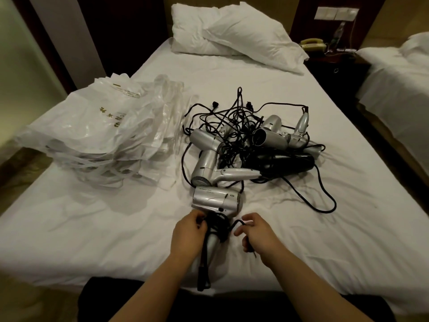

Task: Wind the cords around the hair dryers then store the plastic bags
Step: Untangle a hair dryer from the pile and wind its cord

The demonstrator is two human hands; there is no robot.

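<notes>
Left hand (189,231), right hand (256,231) apparently curled

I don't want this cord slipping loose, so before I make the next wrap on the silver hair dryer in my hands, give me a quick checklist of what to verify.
1. Left hand grips the handle of the nearest silver hair dryer: ok.
2. Right hand pinches the loose black cord: ok.
3. Earlier wraps sit tight around the handle: cannot tell, they are partly hidden by the left hand.
4. The cord's black plug lies free near the bed edge: ok.
5. This cord is free of the tangled pile of dryers and cords: cannot tell.
6. The stack of clear plastic bags lies aside, off the cord: ok.
</notes>
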